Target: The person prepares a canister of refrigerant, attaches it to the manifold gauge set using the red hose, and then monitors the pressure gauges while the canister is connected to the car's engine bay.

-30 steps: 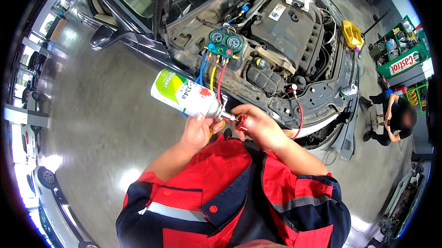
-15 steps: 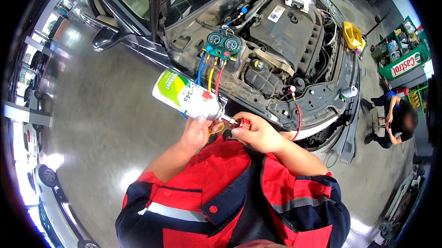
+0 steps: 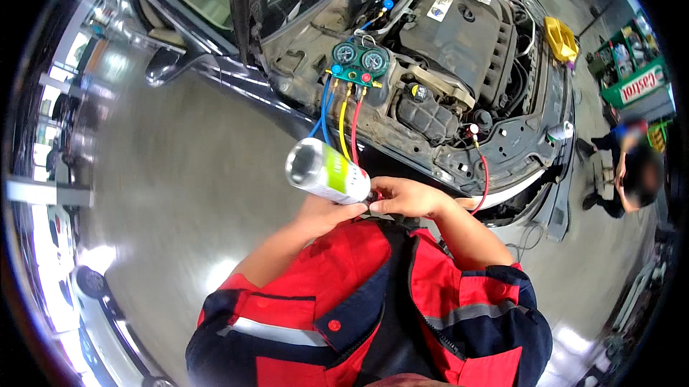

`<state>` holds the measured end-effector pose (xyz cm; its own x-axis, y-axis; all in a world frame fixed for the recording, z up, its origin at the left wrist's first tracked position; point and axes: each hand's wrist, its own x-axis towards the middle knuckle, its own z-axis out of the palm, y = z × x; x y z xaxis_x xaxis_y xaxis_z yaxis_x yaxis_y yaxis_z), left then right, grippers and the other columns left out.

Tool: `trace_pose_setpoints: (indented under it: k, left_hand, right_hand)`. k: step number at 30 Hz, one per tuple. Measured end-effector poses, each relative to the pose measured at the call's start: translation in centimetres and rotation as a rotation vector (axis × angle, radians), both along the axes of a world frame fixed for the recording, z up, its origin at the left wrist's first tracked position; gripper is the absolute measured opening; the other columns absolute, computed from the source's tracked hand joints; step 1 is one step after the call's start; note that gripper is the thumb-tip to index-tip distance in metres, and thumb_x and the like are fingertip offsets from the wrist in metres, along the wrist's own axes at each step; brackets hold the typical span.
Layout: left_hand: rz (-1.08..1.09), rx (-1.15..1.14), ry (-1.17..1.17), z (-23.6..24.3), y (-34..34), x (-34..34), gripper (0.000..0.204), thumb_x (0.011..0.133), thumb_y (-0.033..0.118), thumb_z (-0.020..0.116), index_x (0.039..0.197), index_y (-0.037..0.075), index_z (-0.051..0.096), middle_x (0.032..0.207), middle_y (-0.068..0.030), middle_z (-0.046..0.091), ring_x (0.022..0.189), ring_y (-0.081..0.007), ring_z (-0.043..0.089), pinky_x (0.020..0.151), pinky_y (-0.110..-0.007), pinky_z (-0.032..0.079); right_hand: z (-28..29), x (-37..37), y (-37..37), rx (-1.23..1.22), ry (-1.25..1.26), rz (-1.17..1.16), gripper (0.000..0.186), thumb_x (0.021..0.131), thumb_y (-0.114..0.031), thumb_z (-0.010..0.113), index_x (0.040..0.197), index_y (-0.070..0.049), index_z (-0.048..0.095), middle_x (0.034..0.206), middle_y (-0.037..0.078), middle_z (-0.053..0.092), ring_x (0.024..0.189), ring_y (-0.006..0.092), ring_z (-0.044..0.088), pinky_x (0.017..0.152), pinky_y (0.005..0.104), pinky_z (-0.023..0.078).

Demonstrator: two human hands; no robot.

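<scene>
My left hand (image 3: pixel 329 216) is closed beneath the neck end of a white and green refrigerant can (image 3: pixel 337 175), whose bare metal base tilts up and to the left. At the can's neck my right hand (image 3: pixel 410 197) pinches a small red knob (image 3: pixel 375 196), mostly hidden by the fingers. The two hands almost touch in front of my chest. Just beyond them a manifold gauge set (image 3: pixel 359 64) with two dials rests on the car's fender edge. Its blue hose (image 3: pixel 325 110), yellow hose (image 3: pixel 343 125) and red hose (image 3: pixel 356 128) hang down behind the can and hands.
The dark car's engine bay, with its engine cover (image 3: pixel 448 42), lies open ahead. A red hose (image 3: pixel 486 179) runs from a fitting near the front. A yellow container (image 3: pixel 560 39) and another can (image 3: pixel 560 131) stand on the car's front edge. A person (image 3: pixel 631 171) sits at the right.
The can has swung so its base faces me more, and has moved right and down. Its neck now meets my right hand, and the red knob is more covered.
</scene>
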<state>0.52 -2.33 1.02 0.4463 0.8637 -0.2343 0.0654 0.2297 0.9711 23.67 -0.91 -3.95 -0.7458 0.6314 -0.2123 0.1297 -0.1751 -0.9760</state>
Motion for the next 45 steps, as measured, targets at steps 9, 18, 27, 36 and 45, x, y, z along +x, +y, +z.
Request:
trace_pose_setpoints:
  k: [9,18,27,36,45]
  left_hand:
    - [-0.044,0.127,0.251,-4.2,6.5,-12.0,0.04,0.083,0.022,0.075,0.115,0.001,0.063,0.111,-0.0097,0.068,0.102,-0.0187,0.065,0.09,-0.033,0.05]
    - [-0.197,0.237,0.446,-10.7,7.7,-22.6,0.047,0.078,0.032,0.079,0.113,0.005,0.064,0.108,-0.0098,0.069,0.103,-0.0234,0.064,0.091,-0.035,0.048]
    - [-0.125,0.151,0.407,-9.9,9.1,-25.6,0.05,0.078,0.034,0.079,0.116,0.004,0.062,0.111,-0.0142,0.067,0.102,-0.0273,0.064,0.089,-0.037,0.049]
    - [-0.125,0.115,0.347,-10.3,9.7,-25.6,0.054,0.078,0.032,0.079,0.119,0.003,0.06,0.114,-0.0155,0.066,0.107,-0.0259,0.062,0.094,-0.036,0.046]
    - [-0.12,0.134,0.332,-9.3,9.6,-23.1,0.056,0.08,0.028,0.079,0.124,0.002,0.056,0.117,-0.0151,0.065,0.11,-0.026,0.061,0.096,-0.037,0.046]
  right_hand:
    - [-8.1,-8.2,12.9,-0.41,0.243,-1.017,0.015,0.09,-0.022,0.053,0.089,-0.009,0.059,0.076,-0.002,0.055,0.066,0.011,0.05,0.061,0.026,0.04]
    - [-13.0,-14.5,23.2,-0.47,-0.257,-1.33,0.049,0.095,-0.045,0.048,0.108,0.001,0.061,0.085,0.016,0.062,0.08,0.0258,0.061,0.07,0.0395,0.048]
    - [-13.7,-13.2,23.6,-0.625,0.104,-1.358,0.045,0.095,-0.052,0.049,0.102,-0.007,0.053,0.088,0.013,0.059,0.078,0.0263,0.058,0.069,0.0409,0.049]
    - [-12.8,-13.1,23.7,-0.631,-0.023,-1.338,0.046,0.096,-0.053,0.046,0.105,-0.008,0.054,0.079,0.012,0.061,0.066,0.0252,0.058,0.063,0.0408,0.048]
    - [-13.6,-11.8,23.7,-0.628,0.016,-1.338,0.046,0.094,-0.053,0.048,0.106,-0.009,0.053,0.076,0.011,0.059,0.064,0.0239,0.055,0.06,0.0391,0.046]
